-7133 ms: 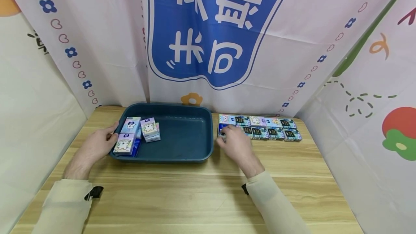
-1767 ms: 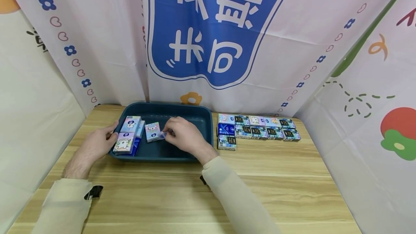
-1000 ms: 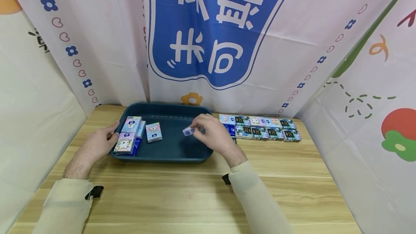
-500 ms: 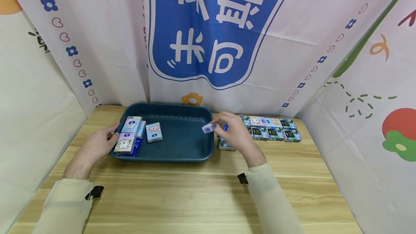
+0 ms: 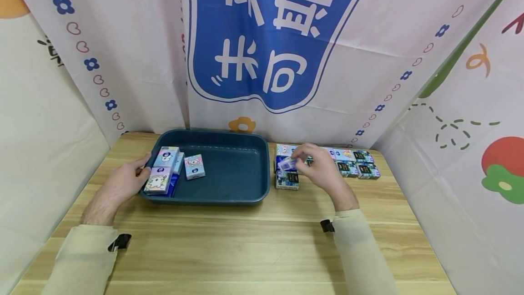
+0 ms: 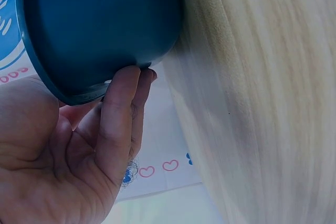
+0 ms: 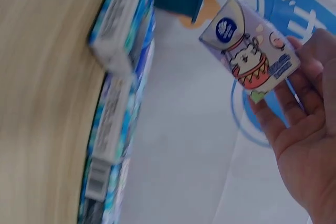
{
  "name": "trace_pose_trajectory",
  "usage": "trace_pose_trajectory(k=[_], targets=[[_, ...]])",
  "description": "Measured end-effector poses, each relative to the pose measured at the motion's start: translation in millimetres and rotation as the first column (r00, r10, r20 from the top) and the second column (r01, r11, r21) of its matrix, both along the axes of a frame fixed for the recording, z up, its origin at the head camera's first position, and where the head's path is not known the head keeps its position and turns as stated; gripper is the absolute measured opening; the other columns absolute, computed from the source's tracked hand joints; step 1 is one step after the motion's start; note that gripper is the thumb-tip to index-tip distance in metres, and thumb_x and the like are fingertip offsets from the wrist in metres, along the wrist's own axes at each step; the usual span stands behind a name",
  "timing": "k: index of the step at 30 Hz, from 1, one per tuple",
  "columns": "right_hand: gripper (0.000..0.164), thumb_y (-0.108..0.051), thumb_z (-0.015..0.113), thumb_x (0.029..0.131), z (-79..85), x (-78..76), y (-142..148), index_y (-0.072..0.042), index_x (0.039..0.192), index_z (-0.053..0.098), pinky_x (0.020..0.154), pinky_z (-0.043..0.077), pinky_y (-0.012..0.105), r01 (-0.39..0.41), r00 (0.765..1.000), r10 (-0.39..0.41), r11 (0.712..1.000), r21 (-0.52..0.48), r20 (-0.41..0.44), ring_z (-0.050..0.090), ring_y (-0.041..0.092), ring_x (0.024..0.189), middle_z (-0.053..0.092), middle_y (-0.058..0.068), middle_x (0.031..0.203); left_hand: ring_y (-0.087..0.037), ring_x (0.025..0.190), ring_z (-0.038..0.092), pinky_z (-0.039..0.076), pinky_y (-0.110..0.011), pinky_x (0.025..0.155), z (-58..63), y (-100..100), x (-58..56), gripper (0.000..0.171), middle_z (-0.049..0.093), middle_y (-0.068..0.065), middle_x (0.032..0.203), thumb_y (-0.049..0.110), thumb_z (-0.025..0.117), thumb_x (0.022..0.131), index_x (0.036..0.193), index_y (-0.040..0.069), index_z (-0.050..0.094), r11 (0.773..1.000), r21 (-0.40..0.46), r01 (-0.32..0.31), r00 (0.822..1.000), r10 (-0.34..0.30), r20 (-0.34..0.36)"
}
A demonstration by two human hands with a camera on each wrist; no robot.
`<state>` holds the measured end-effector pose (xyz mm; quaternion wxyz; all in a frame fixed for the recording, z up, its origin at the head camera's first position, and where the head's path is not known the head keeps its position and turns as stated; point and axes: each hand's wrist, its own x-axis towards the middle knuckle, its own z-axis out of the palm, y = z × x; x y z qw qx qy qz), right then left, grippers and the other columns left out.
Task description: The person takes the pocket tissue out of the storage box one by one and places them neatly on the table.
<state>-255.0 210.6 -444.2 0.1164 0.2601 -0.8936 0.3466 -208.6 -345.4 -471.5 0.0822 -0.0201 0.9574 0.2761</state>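
My left hand (image 5: 118, 186) holds the left end of the dark teal plastic tray (image 5: 221, 201); in the left wrist view its fingers press the outside wall below the rim. Between thumb and fingers, my right hand (image 5: 321, 167) pinches a small lilac tissue pack (image 7: 249, 51) with a cartoon print, held over the rows of packs right of the tray. Beneath it, a dark blue pack (image 5: 279, 160) is partly covered. A floral pack with a black label (image 5: 287, 180) lies in front of that one. Inside the tray sits a single pastel tissue pack (image 5: 194, 167).
Stacked at the tray's left end are several pastel packs (image 5: 158, 180) and blue ones. Two rows of tissue packs (image 5: 367, 170) run along the back right of the wooden table (image 5: 245, 249). A printed cloth (image 5: 344, 99) hangs directly behind.
The lilac pack, earlier with another pastel pack in the tray, has moved right in my right hand, out over the rows. A floral pack now lies in front of them. The left hand stays.
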Motion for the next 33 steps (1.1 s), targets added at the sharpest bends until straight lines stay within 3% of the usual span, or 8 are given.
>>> trace_pose_trajectory(k=[6,14,18,22,29,33], targets=[[0.024,0.004,0.071,0.103,-12.0,-5.3,29.1,-0.012,0.109,0.087,0.100,0.067,0.051,-0.016,1.000,0.016,1.000,0.004,0.010,0.081,0.026,0.109,0.087,0.005,0.120,-0.053,0.121,0.066,0.058,-0.057,0.094,-0.3,1.4,-0.5,0.066,0.042,-0.054,0.168,0.026,0.044,0.127,0.183,-0.003,0.021,1.000,-0.005,-0.011,1.000,0.011,0.010],[0.024,0.005,0.075,0.100,-23.7,-5.5,59.9,-0.015,0.108,0.087,0.111,0.064,0.061,-0.017,0.998,0.015,0.999,0.041,0.058,0.081,0.033,0.119,0.088,0.007,0.122,-0.054,0.121,0.066,0.058,-0.055,0.092,-0.6,1.8,-2.4,0.066,0.041,-0.055,0.168,0.027,0.043,0.128,0.182,-0.003,0.021,1.000,-0.002,-0.003,1.000,0.003,0.006],[0.025,0.006,0.078,0.097,-29.9,-6.0,71.2,-0.016,0.106,0.087,0.106,0.066,0.053,-0.035,0.998,0.031,0.997,0.069,0.057,0.081,0.030,0.114,0.088,0.007,0.123,-0.054,0.121,0.065,0.058,-0.057,0.094,-0.7,1.5,-3.2,0.067,0.041,-0.055,0.167,0.028,0.044,0.128,0.182,-0.003,0.021,1.000,0.000,-0.003,1.000,0.003,0.005],[0.024,0.006,0.080,0.096,-35.0,-5.9,77.0,-0.016,0.104,0.086,0.101,0.068,0.044,-0.053,0.997,0.049,0.995,0.090,0.052,0.081,0.026,0.109,0.088,0.007,0.123,-0.052,0.120,0.066,0.057,-0.051,0.090,0.1,1.1,-1.8,0.066,0.042,-0.055,0.168,0.026,0.044,0.127,0.182,-0.003,0.021,1.000,0.005,-0.010,1.000,0.010,0.008],[0.024,0.000,0.079,0.097,-42.5,-2.8,79.6,-0.020,0.107,0.085,0.100,0.067,0.042,-0.063,0.992,0.046,0.988,0.144,0.120,0.077,0.018,0.109,0.086,0.003,0.125,-0.052,0.120,0.067,0.057,-0.051,0.090,-0.3,0.8,0.0,0.066,0.042,-0.055,0.168,0.024,0.045,0.127,0.182,-0.003,0.023,1.000,0.000,-0.006,1.000,0.006,-0.007],[0.023,-0.002,0.079,0.099,-46.2,-0.5,81.5,-0.021,0.109,0.086,0.104,0.067,0.047,-0.073,0.992,0.051,0.979,0.191,0.117,0.078,0.022,0.114,0.086,0.002,0.126,-0.051,0.116,0.068,0.056,-0.049,0.086,-0.8,0.7,0.0,0.065,0.043,-0.055,0.166,0.025,0.045,0.127,0.182,-0.004,0.024,1.000,-0.004,-0.003,1.000,0.003,-0.012]])
